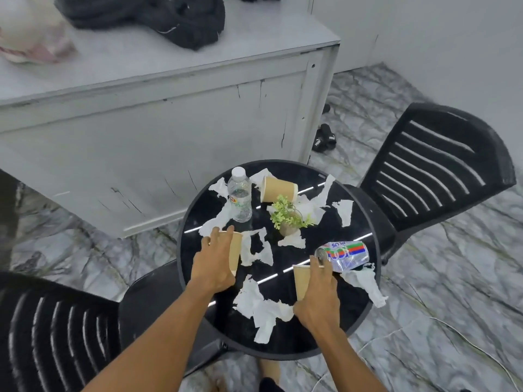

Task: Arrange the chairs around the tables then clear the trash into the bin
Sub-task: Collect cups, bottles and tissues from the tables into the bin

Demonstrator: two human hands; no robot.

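A round black table [362,315] is littered with torn white tissue [260,306]. My left hand [212,261] grips an upright brown paper cup [235,250] on the table's left side. My right hand [318,298] grips a second brown paper cup [300,281] near the front right. Just beyond that cup a crushed drink can [343,254] lies on its side. A third paper cup [278,189] lies tipped over at the back, next to an upright clear water bottle [240,195]. A small potted plant [290,217] stands in the middle.
One black slatted chair [430,165] stands at the table's right, another [56,335] at the front left. A grey cabinet [158,131] behind carries a black bag [158,15] and a plastic bag [31,32]. Black sandals [324,137] lie on the marble floor.
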